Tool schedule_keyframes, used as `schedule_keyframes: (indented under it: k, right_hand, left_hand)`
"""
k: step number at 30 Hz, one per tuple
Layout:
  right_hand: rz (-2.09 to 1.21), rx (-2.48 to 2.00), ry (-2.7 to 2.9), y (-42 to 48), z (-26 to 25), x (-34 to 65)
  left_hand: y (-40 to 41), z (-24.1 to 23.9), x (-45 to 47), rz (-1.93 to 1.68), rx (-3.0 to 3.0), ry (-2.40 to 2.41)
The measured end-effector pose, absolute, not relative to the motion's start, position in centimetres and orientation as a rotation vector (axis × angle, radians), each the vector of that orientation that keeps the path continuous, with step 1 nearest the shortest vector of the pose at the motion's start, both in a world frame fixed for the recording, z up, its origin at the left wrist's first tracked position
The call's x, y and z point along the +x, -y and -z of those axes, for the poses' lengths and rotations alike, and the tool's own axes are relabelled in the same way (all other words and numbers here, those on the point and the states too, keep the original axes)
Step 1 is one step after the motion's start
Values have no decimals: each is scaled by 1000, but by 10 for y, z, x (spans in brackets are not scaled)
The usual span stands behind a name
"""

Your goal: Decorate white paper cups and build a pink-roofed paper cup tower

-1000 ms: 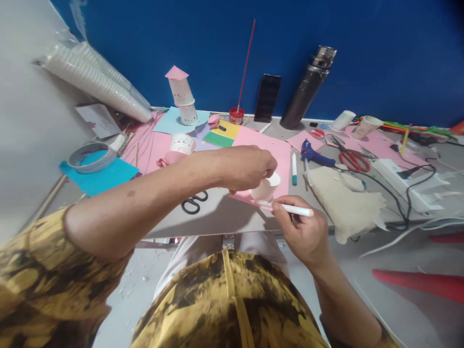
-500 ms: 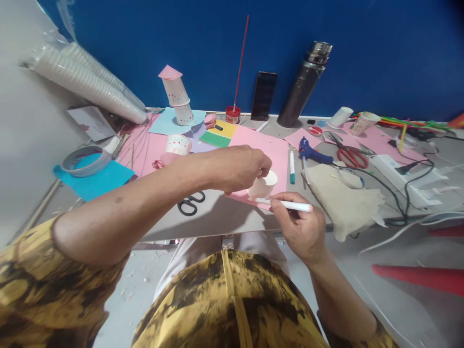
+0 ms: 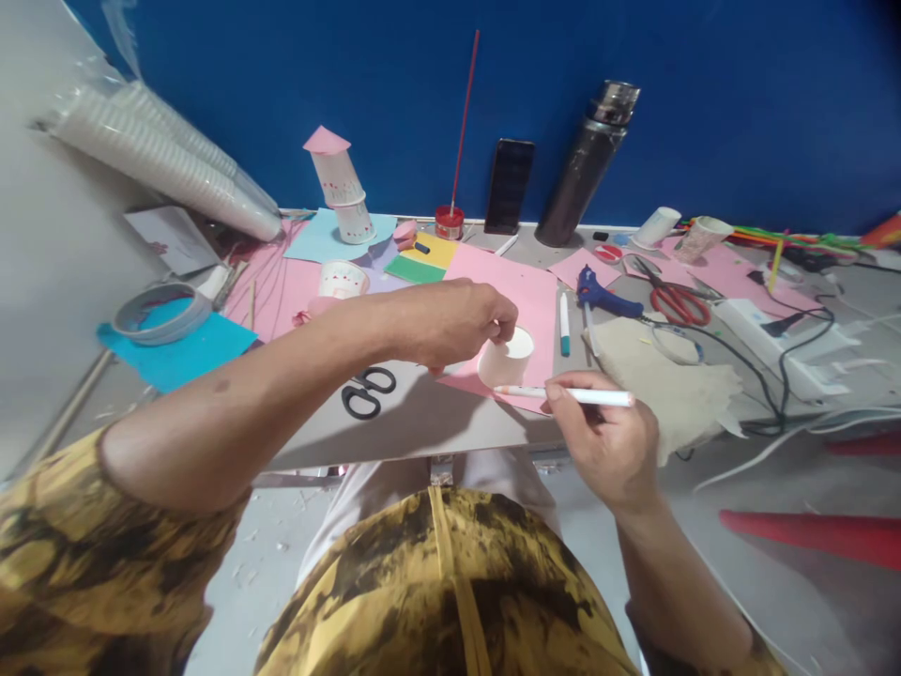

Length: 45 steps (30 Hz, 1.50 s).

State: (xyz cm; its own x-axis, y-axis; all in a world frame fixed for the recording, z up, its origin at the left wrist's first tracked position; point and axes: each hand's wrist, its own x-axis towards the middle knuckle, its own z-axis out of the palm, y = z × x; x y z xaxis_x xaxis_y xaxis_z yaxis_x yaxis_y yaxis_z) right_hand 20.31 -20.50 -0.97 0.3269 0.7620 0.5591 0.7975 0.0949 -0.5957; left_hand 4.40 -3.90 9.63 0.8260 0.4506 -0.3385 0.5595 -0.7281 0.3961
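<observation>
We are tipping the paper cup (image 3: 504, 357) further onto its side over the pink sheet (image 3: 525, 286) at the table (image 3: 422, 418) edge. Our left hand (image 3: 457, 324) is pinching its rim. Our right hand (image 3: 606, 443), gripping the white marker (image 3: 567, 395), is shifting rightward, with the tip just beside the cup's wall.

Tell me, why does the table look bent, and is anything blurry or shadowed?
Head view: the wide lens bows the table edge and leans the flask sideways; the left hand throws a soft shadow beside the black scissors; paper cup and pen look sharp.

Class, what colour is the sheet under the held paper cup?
The sheet is pink; head view.
</observation>
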Motion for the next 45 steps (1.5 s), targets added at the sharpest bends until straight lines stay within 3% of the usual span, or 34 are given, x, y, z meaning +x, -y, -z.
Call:
schedule_keyframes:
  k: [35, 45]
  right_hand:
    - [-18, -1744, 1385, 212, 12, 223]
    - [68, -1784, 1123, 237, 14, 249]
  left_hand:
    - [46, -96, 48, 297, 2625, -821]
    - [48, -89, 36, -74, 2470, -688]
